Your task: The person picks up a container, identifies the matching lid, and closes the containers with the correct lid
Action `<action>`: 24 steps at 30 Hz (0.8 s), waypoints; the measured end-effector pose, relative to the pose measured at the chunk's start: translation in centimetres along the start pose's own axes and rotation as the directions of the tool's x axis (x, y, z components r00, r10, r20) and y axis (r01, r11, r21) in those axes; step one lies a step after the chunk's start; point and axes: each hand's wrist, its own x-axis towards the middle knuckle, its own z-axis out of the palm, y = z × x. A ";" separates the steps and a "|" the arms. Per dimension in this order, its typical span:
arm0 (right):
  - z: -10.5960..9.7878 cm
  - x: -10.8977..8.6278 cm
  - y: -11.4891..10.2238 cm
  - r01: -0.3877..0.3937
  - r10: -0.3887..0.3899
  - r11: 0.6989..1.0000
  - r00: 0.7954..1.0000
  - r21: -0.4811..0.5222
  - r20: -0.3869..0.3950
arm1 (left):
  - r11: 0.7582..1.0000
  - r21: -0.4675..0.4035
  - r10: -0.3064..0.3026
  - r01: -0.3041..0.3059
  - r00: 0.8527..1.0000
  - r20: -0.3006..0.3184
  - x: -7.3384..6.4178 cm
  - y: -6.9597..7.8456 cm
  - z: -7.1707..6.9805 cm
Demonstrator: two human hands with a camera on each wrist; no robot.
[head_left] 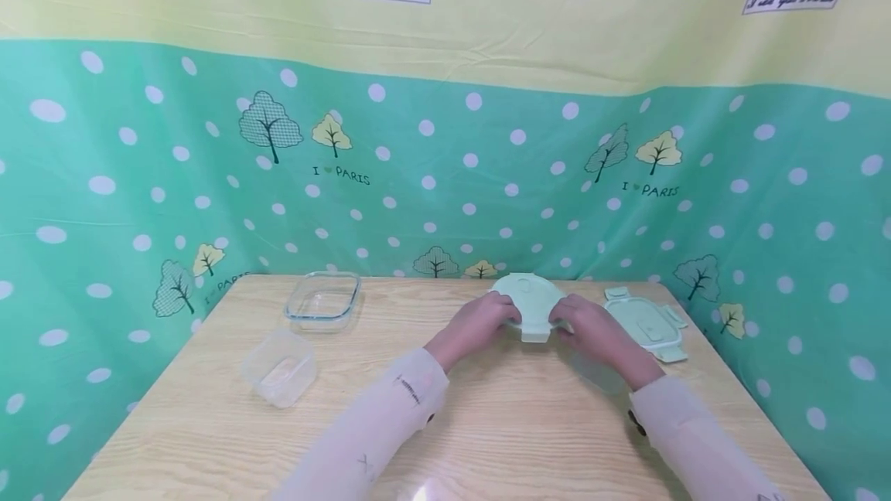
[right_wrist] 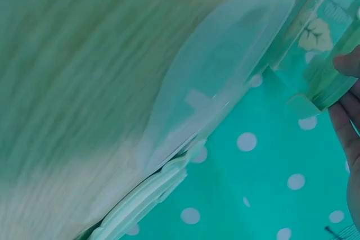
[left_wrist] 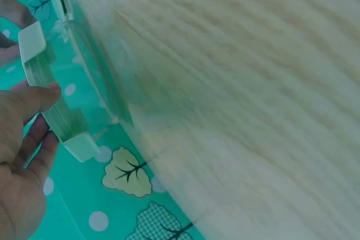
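Observation:
A pale green round lid (head_left: 527, 294) with side flaps is held near the table's far edge. My left hand (head_left: 480, 322) pinches its left rim, thumb on one face and fingers on the other in the left wrist view. The right hand (head_left: 590, 328) pinches the opposite rim. One flap hangs down toward me between the hands. Both wrist views show the lid edge-on, apart from the tabletop. A clear container (right_wrist: 295, 32) stands close by the lid in the right wrist view. Beneath the right wrist, a translucent round piece (head_left: 600, 374) lies on the table.
A second green lid (head_left: 643, 323), squarish with flaps, lies at the far right of the wooden table (head_left: 445, 454). At the far left stands a square glass container (head_left: 323, 304), with a clear plastic box (head_left: 281, 369) nearer me. A patterned curtain (head_left: 431, 199) hangs behind.

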 end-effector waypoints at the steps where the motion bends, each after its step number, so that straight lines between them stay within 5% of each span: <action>1: -0.1 0.0 0.2 -0.017 0.017 1.000 1.000 0.007 0.002 | 1.000 0.007 0.000 0.000 1.000 -0.002 0.3 0.1 0.1; 7: -0.3 0.2 1.6 -0.153 0.150 0.986 0.988 0.070 0.042 | 1.000 0.019 -0.018 0.018 1.000 0.000 1.9 0.6 0.6; 24: 0.0 -0.5 5.6 -0.317 0.316 0.927 0.948 0.203 0.037 | 0.997 -0.011 -0.080 0.079 0.996 -0.030 5.6 1.6 2.3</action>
